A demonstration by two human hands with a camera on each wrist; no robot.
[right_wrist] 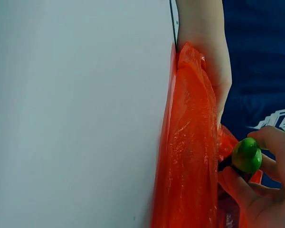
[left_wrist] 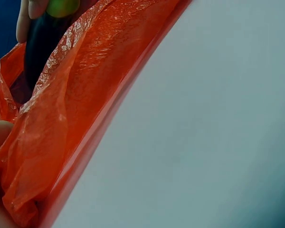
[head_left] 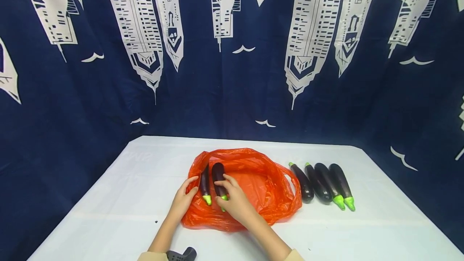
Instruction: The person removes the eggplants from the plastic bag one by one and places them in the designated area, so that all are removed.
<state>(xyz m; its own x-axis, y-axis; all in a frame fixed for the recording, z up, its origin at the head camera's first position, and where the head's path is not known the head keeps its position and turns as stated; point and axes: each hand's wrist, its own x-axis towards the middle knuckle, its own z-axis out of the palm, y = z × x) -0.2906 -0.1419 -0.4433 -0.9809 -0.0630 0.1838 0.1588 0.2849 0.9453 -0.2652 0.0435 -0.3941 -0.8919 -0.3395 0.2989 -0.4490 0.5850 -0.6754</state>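
Observation:
A red plastic bag (head_left: 253, 180) lies spread with its mouth wide on the white table. At its left rim my left hand (head_left: 183, 198) pinches the thin plastic between thumb and fingers; in the left wrist view the crumpled bag (left_wrist: 38, 156) bunches beside the thumb. My right hand (head_left: 235, 200) grips a dark purple eggplant (head_left: 218, 170) inside the bag, its green stem end toward me. In the right wrist view the fingers surround that green stem end (right_wrist: 247, 156). Just left of it, a slimmer eggplant (head_left: 204, 181) lies in the bag.
Several more eggplants (head_left: 338, 176) lie side by side on the table (head_left: 384, 212), right of the bag and close to its handle loop. A dark grey object (head_left: 183, 255) shows near the left forearm. Navy cloth printed with white buildings (head_left: 217, 88) hangs behind the table.

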